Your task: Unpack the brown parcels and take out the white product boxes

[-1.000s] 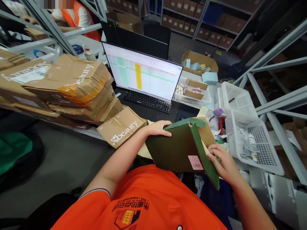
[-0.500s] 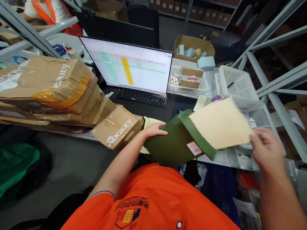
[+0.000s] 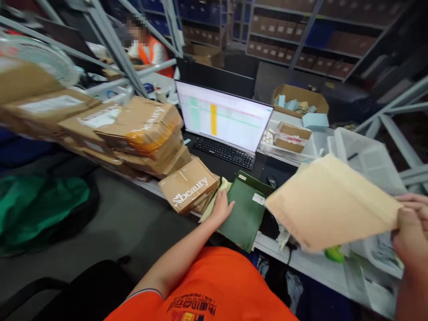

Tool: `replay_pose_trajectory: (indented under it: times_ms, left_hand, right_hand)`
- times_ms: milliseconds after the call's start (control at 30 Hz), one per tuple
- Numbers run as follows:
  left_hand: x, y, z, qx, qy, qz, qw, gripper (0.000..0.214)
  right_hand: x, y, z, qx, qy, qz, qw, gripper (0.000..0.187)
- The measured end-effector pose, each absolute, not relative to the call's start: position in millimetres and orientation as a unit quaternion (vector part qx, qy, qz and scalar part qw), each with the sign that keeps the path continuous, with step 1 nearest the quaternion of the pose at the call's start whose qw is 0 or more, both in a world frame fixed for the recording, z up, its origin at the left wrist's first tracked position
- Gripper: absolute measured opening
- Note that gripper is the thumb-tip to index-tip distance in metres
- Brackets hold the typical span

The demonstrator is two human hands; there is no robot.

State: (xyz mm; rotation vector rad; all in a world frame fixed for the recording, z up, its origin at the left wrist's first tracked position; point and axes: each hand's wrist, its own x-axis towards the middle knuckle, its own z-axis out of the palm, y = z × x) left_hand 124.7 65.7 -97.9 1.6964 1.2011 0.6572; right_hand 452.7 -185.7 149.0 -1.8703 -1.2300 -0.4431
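Note:
A flat dark green folder [image 3: 245, 209] with small white labels lies at the desk's front edge, below the keyboard. My left hand [image 3: 221, 208] is closed on its left side, with the thumb on top; some of the fingers are hidden. My right hand [image 3: 412, 223], partly cut off by the right edge of the view, pinches a corner of a cream card folder [image 3: 334, 203]. That card folder hangs in the air to the right of the green one, apart from it. Pale yellow paper [image 3: 214, 203] shows beneath my left hand.
A "beauty" carton [image 3: 190, 185] sits left of the green folder, before stacked cartons [image 3: 140, 129]. Behind are a keyboard [image 3: 224, 151] and a monitor [image 3: 227, 116]. White plastic baskets [image 3: 364, 151] stand on the right. A co-worker [image 3: 152, 51] sits at the far left.
My right hand has drawn the cream card folder out and away to the right. The green folder now lies flatter on the desk. The view has swung to the left.

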Motion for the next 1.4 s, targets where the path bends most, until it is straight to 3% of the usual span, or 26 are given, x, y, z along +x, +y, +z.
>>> replay_pose_trajectory:
  times_ms: [67, 133, 200, 267, 333, 433, 567, 633, 733, 967, 1133, 1400]
  left_hand:
    - [122, 58, -91, 0.672, 0.446, 0.302, 0.508, 0.060]
    - [116, 53, -80, 0.621, 0.354, 0.302, 0.630, 0.061]
    - [107, 48, -66, 0.564, 0.235, 0.244, 0.753, 0.072]
    - [95, 44, -54, 0.542, 0.155, 0.161, 0.810, 0.081]
    - [85, 39, -48, 0.551, 0.153, 0.118, 0.812, 0.088]
    - [74, 31, -60, 0.536, 0.240, 0.140, 0.797, 0.077]
    - [62, 26, -90, 0.492, 0.358, 0.230, 0.759, 0.071]
    - [54, 27, -98, 0.485, 0.386, 0.249, 0.744, 0.071]
    - [44, 28, -99, 0.492, 0.389, 0.243, 0.740, 0.068]
    - [31, 27, -107, 0.473, 0.397, 0.194, 0.762, 0.073]
    - [27, 23, -117, 0.443, 0.413, 0.181, 0.774, 0.074]
    - [20, 24, -136, 0.501, 0.410, 0.157, 0.746, 0.086]
  right_hand:
    - [437, -162, 120, -0.718, -0.535, -0.101, 0.433, 0.025]
    - [420, -140, 93, -0.695, -0.571, -0.036, 0.436, 0.025]
    - [403, -120, 72, -0.675, -0.593, -0.003, 0.439, 0.027]
    - [388, -100, 57, -0.659, -0.604, 0.006, 0.448, 0.028]
    - [378, -83, 43, -0.656, -0.598, 0.009, 0.461, 0.029]
    - [382, -73, 7, -0.689, -0.557, 0.026, 0.462, 0.030]
    - [421, -103, -81, -0.811, -0.453, -0.019, 0.371, 0.054]
    - [434, -128, -127, -0.861, -0.404, -0.044, 0.305, 0.054]
    - [424, -151, -163, -0.858, -0.413, -0.071, 0.296, 0.047]
    - [375, -58, -109, -0.795, -0.486, -0.001, 0.362, 0.037]
    - [380, 51, -85, -0.783, -0.535, 0.082, 0.306, 0.041]
    - [350, 198, -101, -0.768, -0.590, 0.197, 0.153, 0.037]
